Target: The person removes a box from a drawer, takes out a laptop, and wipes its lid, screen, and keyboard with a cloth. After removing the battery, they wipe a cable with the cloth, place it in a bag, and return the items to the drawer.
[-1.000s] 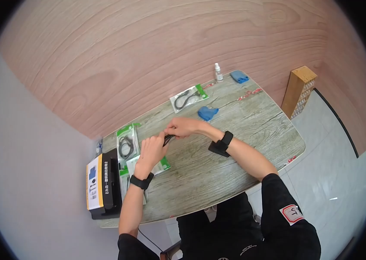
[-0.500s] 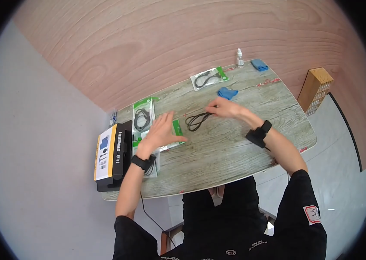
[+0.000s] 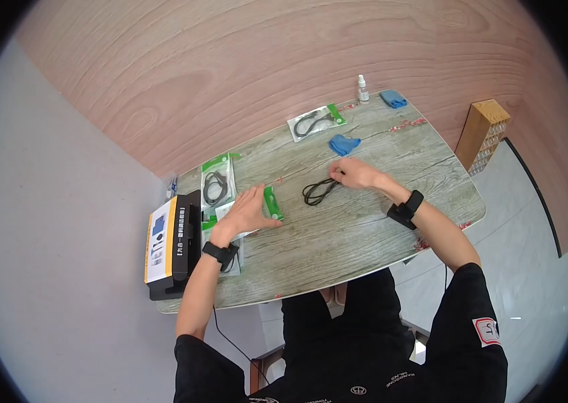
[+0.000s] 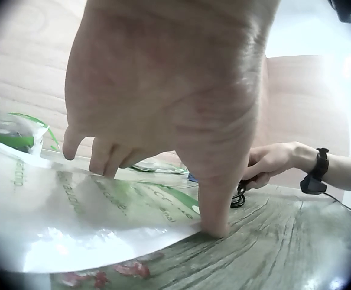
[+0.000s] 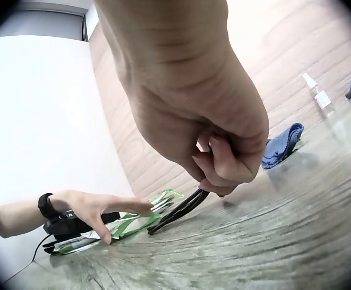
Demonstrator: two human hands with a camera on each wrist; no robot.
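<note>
My right hand (image 3: 358,173) pinches one end of a looped black cable (image 3: 317,193) over the middle of the table. In the right wrist view its fingers curl tightly round the cable, and the loops slant down to the wood. On the left, my left hand (image 3: 244,213) spreads over a clear plastic bag with a green header (image 3: 271,203). The left wrist view has the thumb down at the edge of this printed bag (image 4: 115,211), with the other fingers extended over it. The bag's contents are largely hidden by the hand.
Bagged cables lie by the left hand (image 3: 215,188) and at the back edge (image 3: 316,123). A black-and-yellow box (image 3: 175,245) stands at the left edge. A blue cloth (image 3: 344,145) lies beyond the right hand; a spray bottle (image 3: 363,91) and folded cloth (image 3: 393,99) sit at the back.
Both hands were together at the cable; the left then let go and moved left onto the bag. The right hand has carried the cable rightward and down to the table, its loops spread out.
</note>
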